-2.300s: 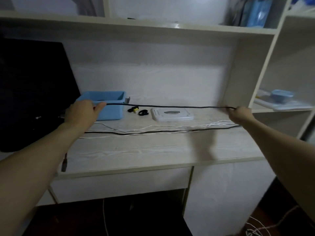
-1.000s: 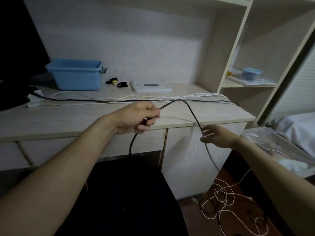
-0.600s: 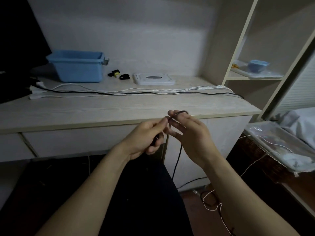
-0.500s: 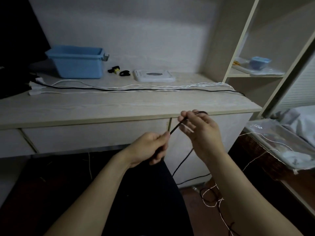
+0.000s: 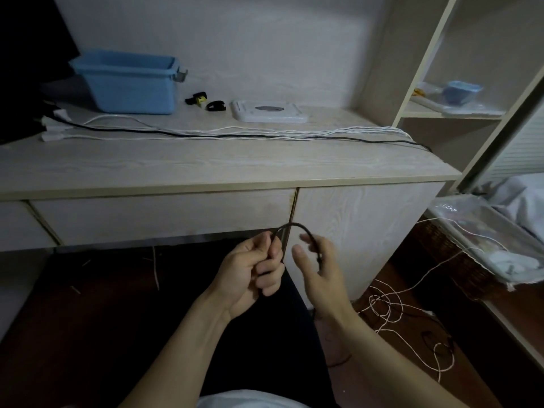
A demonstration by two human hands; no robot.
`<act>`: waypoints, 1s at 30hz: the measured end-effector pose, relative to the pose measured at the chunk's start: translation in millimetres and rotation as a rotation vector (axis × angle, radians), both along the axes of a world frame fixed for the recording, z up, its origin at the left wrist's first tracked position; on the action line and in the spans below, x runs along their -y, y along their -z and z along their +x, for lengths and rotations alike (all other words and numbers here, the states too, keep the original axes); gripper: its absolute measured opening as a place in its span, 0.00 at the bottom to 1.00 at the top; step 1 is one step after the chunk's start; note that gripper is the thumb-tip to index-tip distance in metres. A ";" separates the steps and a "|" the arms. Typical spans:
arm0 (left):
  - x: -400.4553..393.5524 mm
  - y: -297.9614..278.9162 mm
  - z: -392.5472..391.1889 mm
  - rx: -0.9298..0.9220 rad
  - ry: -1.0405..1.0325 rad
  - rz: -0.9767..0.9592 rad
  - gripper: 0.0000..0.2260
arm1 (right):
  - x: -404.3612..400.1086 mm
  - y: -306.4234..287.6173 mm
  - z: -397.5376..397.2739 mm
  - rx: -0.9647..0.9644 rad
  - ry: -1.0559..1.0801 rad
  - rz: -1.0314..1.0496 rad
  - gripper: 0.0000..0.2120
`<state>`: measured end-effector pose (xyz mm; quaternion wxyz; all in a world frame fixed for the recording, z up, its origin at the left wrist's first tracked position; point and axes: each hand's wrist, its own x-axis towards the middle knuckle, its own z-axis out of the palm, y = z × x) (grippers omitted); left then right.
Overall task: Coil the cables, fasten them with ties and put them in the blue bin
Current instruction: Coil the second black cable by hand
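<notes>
In front of the desk's cabinet, my left hand (image 5: 250,269) grips a black cable (image 5: 291,226) that arches in a small loop over to my right hand (image 5: 319,266). The right hand's fingers curl loosely around the cable's far side. The blue bin (image 5: 126,81) stands at the back left of the desk (image 5: 206,166). Small black ties (image 5: 206,103) lie to the right of the bin. Several white cables and a black one (image 5: 235,134) stretch along the desk top.
A white flat device (image 5: 269,111) lies beside the ties. White cable ends (image 5: 391,307) tangle on the floor at the right. A side shelf holds a blue bowl (image 5: 460,91). A dark monitor (image 5: 26,54) fills the left edge.
Both hands have dropped lower in front of the cabinet. The cable loop between them has shrunk, and my right hand has come closer to my left.
</notes>
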<state>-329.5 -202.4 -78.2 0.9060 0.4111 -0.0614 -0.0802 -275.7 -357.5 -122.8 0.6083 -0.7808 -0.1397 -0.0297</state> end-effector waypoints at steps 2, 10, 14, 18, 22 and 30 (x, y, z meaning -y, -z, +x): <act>-1.8 -2.2 0.2 -0.016 -0.067 -0.002 0.13 | -5.6 -1.7 -5.1 -0.044 -0.196 0.011 0.14; -50.1 -5.5 9.0 -0.191 -0.551 -0.411 0.19 | 4.0 10.4 6.5 -0.109 -0.318 -0.078 0.06; -48.3 7.7 3.7 -0.196 -0.457 -0.368 0.17 | 4.6 10.6 11.6 -0.045 -0.218 -0.017 0.02; -37.0 13.6 6.1 -0.178 -0.417 -0.261 0.12 | 8.4 15.4 13.0 0.055 -0.370 -0.275 0.04; -27.0 15.4 9.7 -0.190 -0.435 -0.109 0.11 | -0.2 15.5 6.8 0.190 -0.626 -0.467 0.08; -21.3 35.4 9.5 -0.050 -0.516 0.705 0.09 | -7.9 5.0 -3.2 0.222 -0.706 -0.513 0.08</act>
